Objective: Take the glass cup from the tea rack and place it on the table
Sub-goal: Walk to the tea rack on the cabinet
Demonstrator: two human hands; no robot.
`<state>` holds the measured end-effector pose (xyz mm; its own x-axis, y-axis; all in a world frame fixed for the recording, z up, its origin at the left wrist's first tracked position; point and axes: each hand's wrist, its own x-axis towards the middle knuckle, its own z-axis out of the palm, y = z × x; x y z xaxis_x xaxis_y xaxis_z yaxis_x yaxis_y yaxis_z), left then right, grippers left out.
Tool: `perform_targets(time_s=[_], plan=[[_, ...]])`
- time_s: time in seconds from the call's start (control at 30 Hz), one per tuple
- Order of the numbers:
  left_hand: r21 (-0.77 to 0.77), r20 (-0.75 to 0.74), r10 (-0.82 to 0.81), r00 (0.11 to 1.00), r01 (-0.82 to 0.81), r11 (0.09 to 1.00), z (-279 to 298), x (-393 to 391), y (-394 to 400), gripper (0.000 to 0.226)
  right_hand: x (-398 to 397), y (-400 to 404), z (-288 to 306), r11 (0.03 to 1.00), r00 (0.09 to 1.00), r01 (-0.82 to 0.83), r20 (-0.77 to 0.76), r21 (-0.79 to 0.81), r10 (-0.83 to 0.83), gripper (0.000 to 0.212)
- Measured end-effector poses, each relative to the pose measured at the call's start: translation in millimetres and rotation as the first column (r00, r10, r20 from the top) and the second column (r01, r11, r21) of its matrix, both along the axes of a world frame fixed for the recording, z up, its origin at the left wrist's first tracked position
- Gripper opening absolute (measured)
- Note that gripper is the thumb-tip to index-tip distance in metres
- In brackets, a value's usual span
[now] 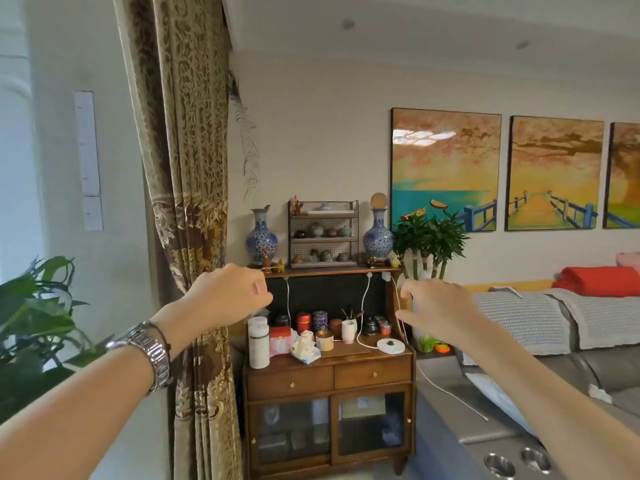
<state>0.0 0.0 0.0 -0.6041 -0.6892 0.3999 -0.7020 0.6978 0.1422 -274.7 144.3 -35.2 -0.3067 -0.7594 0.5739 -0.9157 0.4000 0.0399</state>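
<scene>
A small metal tea rack point(323, 233) with three shelves of little cups stands on top of a dark wooden cabinet point(329, 382) against the far wall. Several cups point(317, 230) sit on its shelves; I cannot pick out a glass one from here. My left hand point(228, 294), with a metal watch on its wrist, is stretched forward with fingers curled and nothing in it. My right hand point(440, 310) reaches forward on the right, fingers loosely apart and empty. Both hands are well short of the rack.
Two blue-and-white vases point(261, 239) point(378, 237) flank the rack. Tea tins, a white flask point(258, 344) and a kettle base point(390, 345) crowd the cabinet's counter. A patterned curtain point(187, 202) hangs left, a grey sofa point(540, 375) lies right, and white cables dangle.
</scene>
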Motion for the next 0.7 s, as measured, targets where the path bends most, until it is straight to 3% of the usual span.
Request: perform_targets(time_s=[0.3, 0.7], plan=[[0.011, 0.027, -0.007, 1.000, 0.007, 1.000, -12, -35, -56, 0.027, -28, -58, -6, 0.999, 0.999, -0.036, 0.011, 0.001, 0.036, 0.033], [0.019, 0.009, -0.134, 0.991, 0.134, 0.991, -12, -101, -248, 0.024, -63, -247, -5, 0.996, 0.995, -0.016, 0.098, -0.085, 0.025, 0.037]])
